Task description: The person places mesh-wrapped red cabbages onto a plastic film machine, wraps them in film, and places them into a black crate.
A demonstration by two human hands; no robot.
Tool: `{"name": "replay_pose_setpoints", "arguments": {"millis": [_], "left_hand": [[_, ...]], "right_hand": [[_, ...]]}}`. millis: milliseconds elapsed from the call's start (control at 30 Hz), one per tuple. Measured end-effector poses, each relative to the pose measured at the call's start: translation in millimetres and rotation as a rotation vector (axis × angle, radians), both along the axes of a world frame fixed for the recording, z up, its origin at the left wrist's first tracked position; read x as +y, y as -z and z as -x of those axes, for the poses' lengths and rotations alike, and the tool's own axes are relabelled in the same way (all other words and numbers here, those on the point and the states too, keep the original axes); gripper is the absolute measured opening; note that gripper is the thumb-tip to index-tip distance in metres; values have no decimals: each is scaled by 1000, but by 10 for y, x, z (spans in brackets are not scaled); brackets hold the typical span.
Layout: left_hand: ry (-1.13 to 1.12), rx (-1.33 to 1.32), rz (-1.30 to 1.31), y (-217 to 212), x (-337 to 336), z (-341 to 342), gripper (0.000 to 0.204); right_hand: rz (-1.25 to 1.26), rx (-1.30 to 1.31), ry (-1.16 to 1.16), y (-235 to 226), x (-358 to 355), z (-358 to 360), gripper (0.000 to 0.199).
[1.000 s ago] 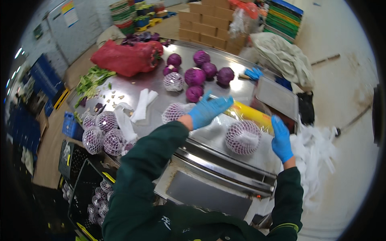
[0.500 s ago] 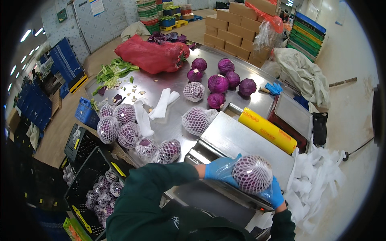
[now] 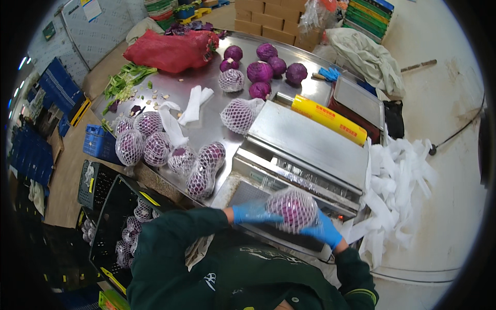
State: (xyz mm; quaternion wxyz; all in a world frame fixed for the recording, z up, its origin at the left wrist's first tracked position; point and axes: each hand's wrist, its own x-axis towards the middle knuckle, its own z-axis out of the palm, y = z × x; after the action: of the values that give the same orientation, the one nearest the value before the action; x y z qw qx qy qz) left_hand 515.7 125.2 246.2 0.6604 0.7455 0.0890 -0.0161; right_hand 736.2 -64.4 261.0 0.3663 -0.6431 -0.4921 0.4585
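A purple cabbage point(image 3: 293, 207) in a white foam net, with clear film over it, is held between my two gloved hands. My left hand point(image 3: 256, 212) cups its left side, and my right hand point(image 3: 324, 230) grips it at the lower right. Both wear blue gloves; some fingers are hidden by the cabbage. It is above the near part of a metal film-wrapping machine point(image 3: 310, 150), which carries a yellow film roll point(image 3: 330, 119). Left of the machine, several netted cabbages point(image 3: 156, 149) are gathered at the table's near edge.
Bare purple cabbages point(image 3: 260, 72) and a red mesh sack point(image 3: 170, 50) lie farther back on the steel table point(image 3: 206, 129). A black crate point(image 3: 111, 227) of netted cabbages stands at lower left. White foam strips point(image 3: 392, 191) hang at right. Trimmed leaves point(image 3: 126, 83) litter the left.
Both hands have drawn the netted cabbage back toward my body and somewhat left, off the machine's flat top. My left sleeve now uncovers more netted cabbages. The whole view has shifted.
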Motion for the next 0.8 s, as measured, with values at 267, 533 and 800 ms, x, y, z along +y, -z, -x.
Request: {"name": "replay_pose_setpoints", "arguments": {"millis": [267,533,800], "left_hand": [[233,819,944,-367,-187,491,72],[-210,600,1165,-255,-201,1159,77],[-656,448,538,-221,-491,1183,56]], "right_hand": [[782,520,-246,-494,-126,188,69],[575,924,190,-287,-857,233,77],[273,634,793,-437,-887,769,40]]}}
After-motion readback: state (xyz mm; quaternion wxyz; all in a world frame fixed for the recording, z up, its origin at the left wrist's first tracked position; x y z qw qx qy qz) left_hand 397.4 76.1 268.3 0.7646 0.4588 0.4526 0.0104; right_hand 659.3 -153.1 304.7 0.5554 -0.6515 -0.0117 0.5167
